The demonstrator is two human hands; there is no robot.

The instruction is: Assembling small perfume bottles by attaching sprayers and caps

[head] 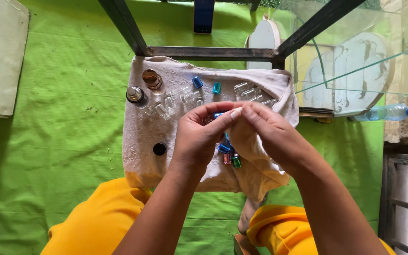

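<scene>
Blue cap [218,114] sits pinched between the fingers [223,112] of the left hand [197,137] and those of the right hand [265,132], both hands meeting fingertip to fingertip above a beige cloth [142,137]. Nearest the body are orange-clad knees [95,222]. Just below the hands lie small coloured caps [230,158], blue, pink and green, on the cloth, with a black round lid [159,149] to the left. Farther off, clear small glass vials [175,99] lie in a loose row, beside two larger bottles [142,87]. Beyond, the cloth meets a dark metal frame [208,52], all on a green sheet [62,94].
</scene>
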